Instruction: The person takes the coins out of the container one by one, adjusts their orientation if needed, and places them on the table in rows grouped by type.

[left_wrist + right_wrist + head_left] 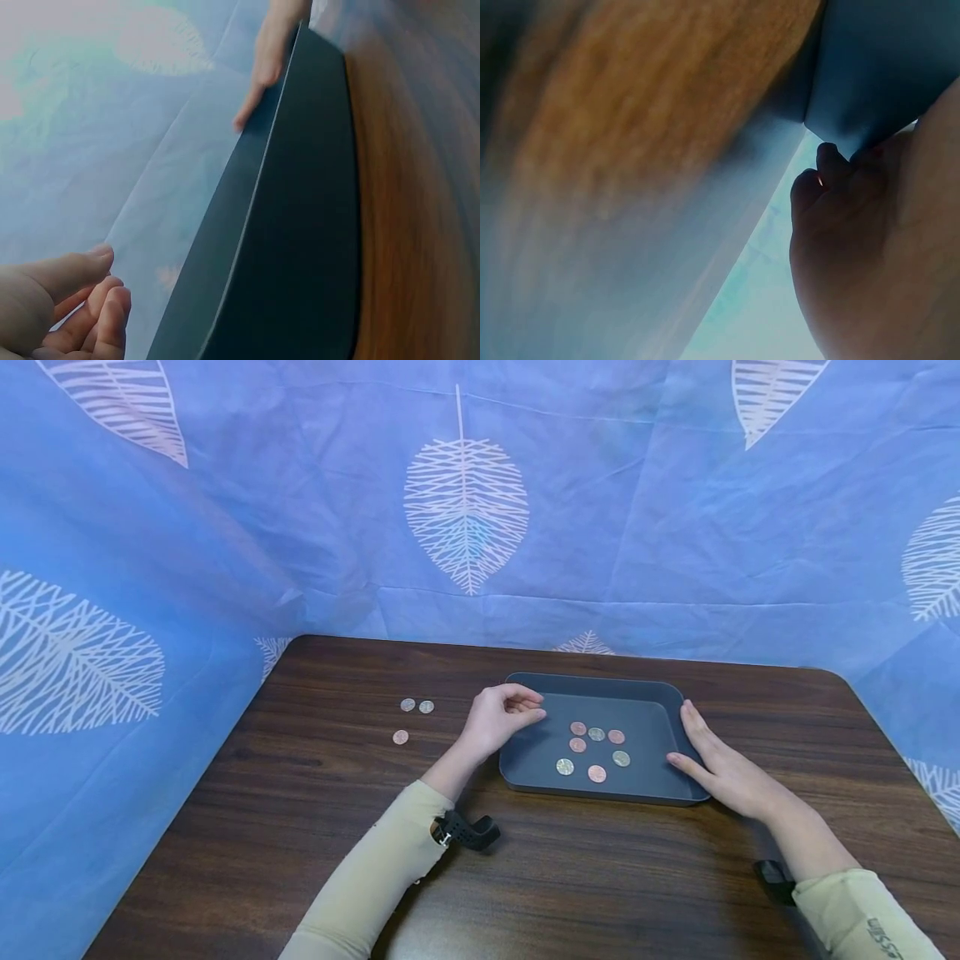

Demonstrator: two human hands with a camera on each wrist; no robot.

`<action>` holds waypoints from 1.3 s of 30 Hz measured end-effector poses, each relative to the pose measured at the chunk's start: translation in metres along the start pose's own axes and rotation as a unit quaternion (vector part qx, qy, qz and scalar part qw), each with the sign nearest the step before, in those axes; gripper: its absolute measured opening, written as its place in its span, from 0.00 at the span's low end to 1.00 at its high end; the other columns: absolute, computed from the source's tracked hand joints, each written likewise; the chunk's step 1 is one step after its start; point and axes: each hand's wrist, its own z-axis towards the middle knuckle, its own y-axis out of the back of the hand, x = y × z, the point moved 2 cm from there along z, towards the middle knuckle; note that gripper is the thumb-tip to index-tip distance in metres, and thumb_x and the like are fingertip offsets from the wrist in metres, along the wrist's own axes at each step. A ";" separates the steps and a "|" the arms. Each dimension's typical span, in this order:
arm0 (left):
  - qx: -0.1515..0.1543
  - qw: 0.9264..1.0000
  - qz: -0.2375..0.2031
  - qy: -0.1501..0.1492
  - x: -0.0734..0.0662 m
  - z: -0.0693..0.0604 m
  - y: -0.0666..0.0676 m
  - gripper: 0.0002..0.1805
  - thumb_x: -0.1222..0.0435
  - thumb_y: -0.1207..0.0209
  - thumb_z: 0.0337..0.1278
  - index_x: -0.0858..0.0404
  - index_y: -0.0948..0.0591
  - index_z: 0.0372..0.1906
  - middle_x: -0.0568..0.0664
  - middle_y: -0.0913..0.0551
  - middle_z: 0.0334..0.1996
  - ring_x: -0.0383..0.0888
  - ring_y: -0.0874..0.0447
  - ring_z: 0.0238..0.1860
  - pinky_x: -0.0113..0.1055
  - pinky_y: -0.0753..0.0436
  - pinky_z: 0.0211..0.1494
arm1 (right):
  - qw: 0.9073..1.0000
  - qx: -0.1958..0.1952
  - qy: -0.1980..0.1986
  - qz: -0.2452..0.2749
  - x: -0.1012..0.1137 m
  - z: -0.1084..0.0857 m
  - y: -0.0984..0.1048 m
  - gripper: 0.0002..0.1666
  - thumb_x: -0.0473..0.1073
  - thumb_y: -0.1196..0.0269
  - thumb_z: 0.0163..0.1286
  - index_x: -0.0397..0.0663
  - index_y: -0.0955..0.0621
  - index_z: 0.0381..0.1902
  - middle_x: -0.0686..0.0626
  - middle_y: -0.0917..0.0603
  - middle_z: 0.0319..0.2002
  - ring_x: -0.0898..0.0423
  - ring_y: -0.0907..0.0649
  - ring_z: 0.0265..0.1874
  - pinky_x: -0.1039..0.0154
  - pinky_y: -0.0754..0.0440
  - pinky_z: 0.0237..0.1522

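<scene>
A dark grey tray (652, 693) lies on the table with several copper and silver coins (596, 734) in it. My left hand (495, 718) is over the tray's left edge, its fingers loosely bent and the thumb apart from them. No coin shows between them; in the left wrist view the left hand (67, 307) likewise shows nothing held. At the tray's right side, my right hand (723, 768) touches the rim with fairly straight fingers, thumb spread toward the near corner. The right wrist view shows the right hand (847, 225) dark, beside the tray (885, 67).
Three coins lie left of the tray: two silver coins (417, 706) side by side and a coppery coin (401, 737) nearer. The brown wooden table (300, 793) meets a blue cloth (337, 527) with white leaf prints at the back and sides.
</scene>
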 end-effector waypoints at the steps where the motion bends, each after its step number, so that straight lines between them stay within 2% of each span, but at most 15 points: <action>1: 0.009 1.000 0.002 -0.004 -0.001 0.000 -0.005 0.12 0.67 0.34 0.55 0.69 0.16 0.44 0.50 0.15 0.32 0.39 0.19 0.31 0.30 0.20 0.34 | 1.000 0.001 -0.001 0.000 0.000 0.000 0.000 0.49 0.59 0.52 0.75 0.54 0.71 0.74 0.52 0.76 0.73 0.36 0.60 0.72 0.29 0.49 0.59; 6: 0.049 0.998 0.022 -0.015 -0.005 0.002 -0.027 0.13 0.66 0.34 0.56 0.69 0.16 0.45 0.47 0.16 0.32 0.36 0.21 0.31 0.28 0.21 0.34 | 1.000 0.000 -0.001 0.000 0.001 0.000 -0.002 0.49 0.59 0.52 0.75 0.54 0.71 0.74 0.51 0.75 0.73 0.36 0.59 0.71 0.29 0.49 0.59; 14: 0.085 0.995 0.055 -0.024 0.001 0.002 -0.043 0.10 0.68 0.34 0.56 0.68 0.16 0.43 0.45 0.17 0.30 0.34 0.22 0.29 0.25 0.23 0.34 | 1.000 0.000 0.000 0.004 0.002 0.000 -0.002 0.49 0.59 0.52 0.75 0.54 0.71 0.74 0.49 0.74 0.74 0.36 0.60 0.71 0.29 0.49 0.59; 21: 0.098 0.992 0.068 -0.031 -0.002 0.005 -0.050 0.10 0.68 0.32 0.53 0.67 0.15 0.40 0.45 0.17 0.28 0.33 0.22 0.28 0.24 0.23 0.33 | 1.000 -0.001 0.001 0.007 0.002 0.001 -0.002 0.49 0.59 0.52 0.75 0.55 0.71 0.74 0.48 0.74 0.74 0.37 0.60 0.72 0.29 0.49 0.60; 30: 0.168 0.978 0.121 -0.029 0.004 0.003 -0.050 0.11 0.67 0.31 0.51 0.66 0.15 0.39 0.46 0.17 0.29 0.32 0.22 0.28 0.22 0.23 0.34 | 1.000 0.000 -0.003 0.007 0.004 0.000 0.000 0.49 0.59 0.52 0.75 0.55 0.71 0.74 0.49 0.74 0.74 0.37 0.60 0.72 0.30 0.49 0.60; 34: 0.184 0.976 0.118 -0.010 0.009 0.001 -0.051 0.13 0.69 0.30 0.48 0.67 0.16 0.41 0.49 0.17 0.31 0.33 0.22 0.29 0.22 0.23 0.34 | 1.000 0.001 -0.005 0.004 0.004 -0.001 0.000 0.49 0.59 0.52 0.75 0.55 0.71 0.74 0.49 0.75 0.74 0.37 0.60 0.72 0.30 0.49 0.60; 39: 0.200 0.970 0.142 0.006 0.012 0.001 -0.054 0.14 0.69 0.28 0.46 0.64 0.16 0.41 0.46 0.19 0.30 0.33 0.25 0.28 0.22 0.24 0.34 | 1.000 -0.002 -0.005 0.002 0.002 -0.002 -0.001 0.49 0.59 0.52 0.75 0.54 0.71 0.74 0.50 0.75 0.74 0.37 0.59 0.72 0.30 0.49 0.60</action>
